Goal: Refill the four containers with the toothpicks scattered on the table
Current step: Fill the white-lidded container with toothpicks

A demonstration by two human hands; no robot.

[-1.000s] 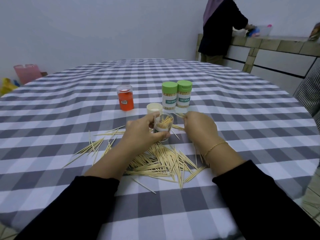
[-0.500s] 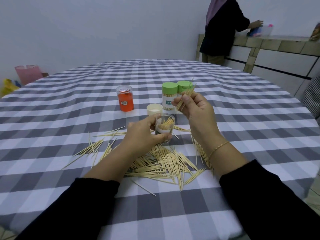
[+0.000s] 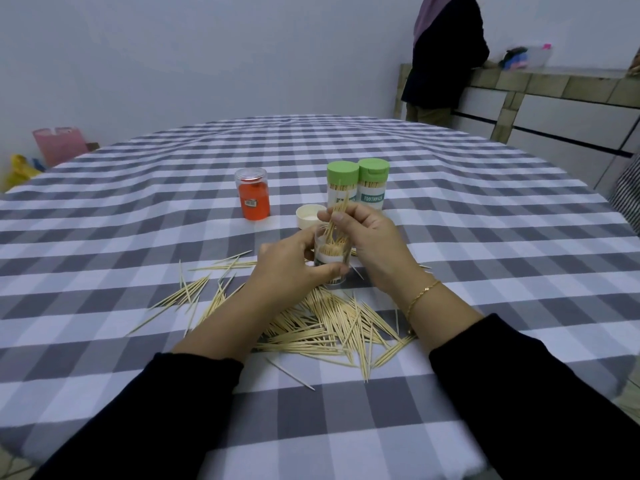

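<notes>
My left hand (image 3: 294,263) grips an open clear container (image 3: 330,258) that stands on the checked table (image 3: 450,237) and is partly filled with toothpicks. Directly above its mouth, my right hand (image 3: 370,240) pinches a small bundle of toothpicks (image 3: 337,211), whose lower tips reach into the container. A large pile of loose toothpicks (image 3: 329,327) lies in front of me, with a thinner scatter (image 3: 197,292) to the left. Behind stand two green-lidded toothpick containers (image 3: 342,183) (image 3: 372,183), an orange container (image 3: 252,199) with a clear lid, and a loose white lid (image 3: 310,216).
A person in dark clothes (image 3: 446,53) stands at a tiled counter (image 3: 554,84) at the back right. A pink bag (image 3: 59,145) and a yellow item (image 3: 20,169) sit on the floor at the far left. The table's round edge curves close on the right.
My right hand picked up a bundle of toothpicks from the table, lifted it, then brought it down over the container's mouth. My left hand has stayed on the container.
</notes>
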